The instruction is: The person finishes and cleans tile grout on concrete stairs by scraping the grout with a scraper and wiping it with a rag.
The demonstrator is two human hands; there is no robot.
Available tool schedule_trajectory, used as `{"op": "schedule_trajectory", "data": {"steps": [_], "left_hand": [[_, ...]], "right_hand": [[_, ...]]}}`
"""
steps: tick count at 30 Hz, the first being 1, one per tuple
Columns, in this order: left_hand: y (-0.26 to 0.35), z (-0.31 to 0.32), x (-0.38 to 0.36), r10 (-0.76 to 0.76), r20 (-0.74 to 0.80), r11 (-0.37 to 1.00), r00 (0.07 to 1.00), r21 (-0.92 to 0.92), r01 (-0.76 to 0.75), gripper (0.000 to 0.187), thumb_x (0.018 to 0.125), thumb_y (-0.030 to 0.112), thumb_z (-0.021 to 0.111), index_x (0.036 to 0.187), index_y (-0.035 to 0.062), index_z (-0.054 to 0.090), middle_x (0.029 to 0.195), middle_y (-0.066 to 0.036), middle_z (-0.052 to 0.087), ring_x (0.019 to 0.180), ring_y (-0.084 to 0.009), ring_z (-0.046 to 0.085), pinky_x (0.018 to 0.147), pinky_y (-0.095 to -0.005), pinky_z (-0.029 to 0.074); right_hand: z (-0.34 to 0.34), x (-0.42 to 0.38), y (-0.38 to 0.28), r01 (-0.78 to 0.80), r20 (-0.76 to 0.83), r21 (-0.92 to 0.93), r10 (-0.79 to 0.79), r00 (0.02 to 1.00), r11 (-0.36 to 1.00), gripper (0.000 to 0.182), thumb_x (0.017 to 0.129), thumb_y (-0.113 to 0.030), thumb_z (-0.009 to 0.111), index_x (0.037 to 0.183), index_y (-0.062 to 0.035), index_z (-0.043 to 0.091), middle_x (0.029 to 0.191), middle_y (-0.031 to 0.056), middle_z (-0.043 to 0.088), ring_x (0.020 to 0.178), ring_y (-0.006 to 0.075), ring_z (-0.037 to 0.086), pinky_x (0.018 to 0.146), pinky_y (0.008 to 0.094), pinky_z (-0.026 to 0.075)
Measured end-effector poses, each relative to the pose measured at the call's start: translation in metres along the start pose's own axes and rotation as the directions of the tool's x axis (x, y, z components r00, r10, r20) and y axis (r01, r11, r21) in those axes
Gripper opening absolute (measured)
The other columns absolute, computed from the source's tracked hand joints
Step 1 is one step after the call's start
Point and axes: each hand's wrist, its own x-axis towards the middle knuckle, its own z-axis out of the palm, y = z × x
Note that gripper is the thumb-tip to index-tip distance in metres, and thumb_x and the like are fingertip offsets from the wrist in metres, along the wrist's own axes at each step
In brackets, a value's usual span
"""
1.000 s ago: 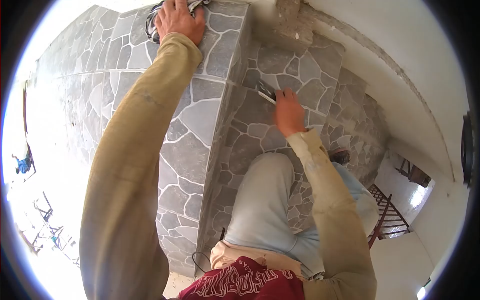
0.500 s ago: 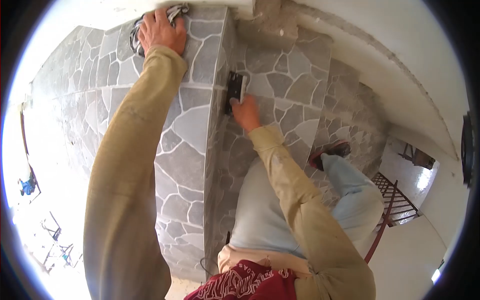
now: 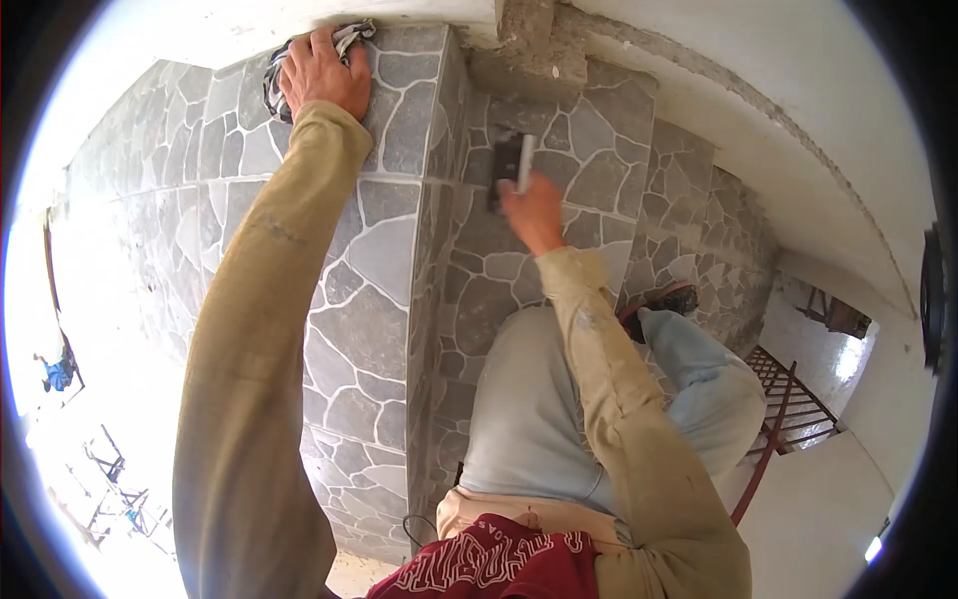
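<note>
My left hand [image 3: 326,78] lies on a crumpled black-and-white cloth [image 3: 278,88], pressing it onto the upper tiled face near the wall, fingers curled over it. Lower down, in the recess beside that block, my right hand [image 3: 536,213] grips a flat black tool with a pale bar along one side [image 3: 507,168]. The tool is smeared by motion, close over the grey stone-pattern tiles [image 3: 589,130]. White joint lines run between the stone shapes.
A tiled edge [image 3: 417,270] separates the left surface from the recess. Bare rough cement [image 3: 544,45] shows at the top by the white wall [image 3: 798,120]. My bent leg [image 3: 519,399] and shoe [image 3: 671,299] rest on the tiles. A dark red metal railing [image 3: 788,399] stands at right.
My right hand has moved right with the black tool, away from the recess corner and across the tiles. My left hand remains on the cloth.
</note>
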Motion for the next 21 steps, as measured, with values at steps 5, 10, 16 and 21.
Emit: {"op": "schedule_trajectory", "data": {"steps": [5, 10, 16, 21], "left_hand": [[0.002, -0.001, -0.001, 0.003, 0.027, 1.0, 1.0, 0.0, -0.003, 0.05, 0.089, 0.037, 0.058, 0.132, 0.0131, 0.055, 0.132, -0.016, 0.052, 0.127, -0.0373, 0.046, 0.112, -0.0494, 0.031], [0.005, -0.001, 0.001, -0.001, -0.004, 1.0, 1.0, 0.014, 0.001, 0.047, 0.09, 0.036, 0.061, 0.13, 0.0132, 0.056, 0.133, -0.016, 0.052, 0.126, -0.0376, 0.047, 0.108, -0.0491, 0.036], [0.007, -0.005, 0.0, 0.008, 0.02, 1.0, 1.0, -0.012, -0.008, 0.048, 0.09, 0.035, 0.06, 0.132, 0.0125, 0.055, 0.131, -0.016, 0.052, 0.125, -0.0366, 0.047, 0.111, -0.0487, 0.032], [0.005, -0.004, -0.001, 0.006, 0.015, 1.0, 1.0, -0.007, -0.006, 0.047, 0.089, 0.034, 0.062, 0.13, 0.0123, 0.055, 0.131, -0.016, 0.052, 0.125, -0.0359, 0.047, 0.11, -0.0491, 0.033]], "right_hand": [[0.078, 0.062, 0.019, 0.006, -0.111, 0.047, 0.0, 0.994, 0.999, 0.033, 0.08, -0.026, 0.072, 0.088, 0.0062, 0.068, 0.087, 0.0304, 0.068, 0.086, 0.0487, 0.067, 0.075, 0.0517, 0.053], [0.046, 0.077, -0.001, -0.054, -0.286, -0.121, 0.017, 0.958, 0.991, 0.033, 0.079, -0.024, 0.071, 0.086, 0.0081, 0.069, 0.082, 0.0331, 0.066, 0.084, 0.0506, 0.066, 0.076, 0.0524, 0.053], [0.06, 0.094, -0.007, 0.074, -0.07, -0.132, -0.083, 0.994, 0.988, 0.025, 0.079, -0.019, 0.068, 0.084, 0.0054, 0.068, 0.089, 0.0303, 0.069, 0.089, 0.0486, 0.067, 0.08, 0.0522, 0.054], [0.065, 0.095, -0.024, 0.148, -0.178, -0.11, -0.165, 0.97, 0.983, 0.024, 0.077, -0.018, 0.068, 0.08, 0.0053, 0.067, 0.087, 0.0286, 0.069, 0.086, 0.0481, 0.067, 0.077, 0.0524, 0.055]]}}
